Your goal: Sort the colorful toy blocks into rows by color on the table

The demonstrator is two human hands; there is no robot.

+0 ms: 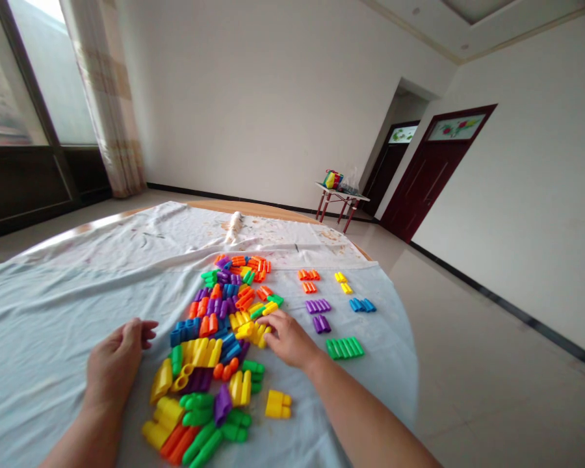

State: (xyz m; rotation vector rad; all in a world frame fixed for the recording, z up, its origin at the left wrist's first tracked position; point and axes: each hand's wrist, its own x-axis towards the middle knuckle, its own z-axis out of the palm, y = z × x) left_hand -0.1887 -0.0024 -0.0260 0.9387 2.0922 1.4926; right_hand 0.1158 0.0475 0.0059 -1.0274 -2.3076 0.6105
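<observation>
A long heap of coloured plastic blocks (219, 325) lies on a round table under a pale cloth (68, 292). My right hand (287, 338) reaches into the heap's right side, fingers curled onto a yellow block (256, 331). My left hand (117, 361) rests on the cloth just left of the heap, fingers loosely bent, holding nothing. To the right lie sorted groups: orange blocks (309, 275), yellow blocks (342, 281), purple blocks (318, 305), blue blocks (362, 304) and green blocks (344, 348).
A small white object (234, 224) lies at the table's far side. A small red-legged side table (340, 198) with a bag of blocks stands by the far wall. Dark red doors (433, 172) are at the right; a window and curtain (104, 97) at the left.
</observation>
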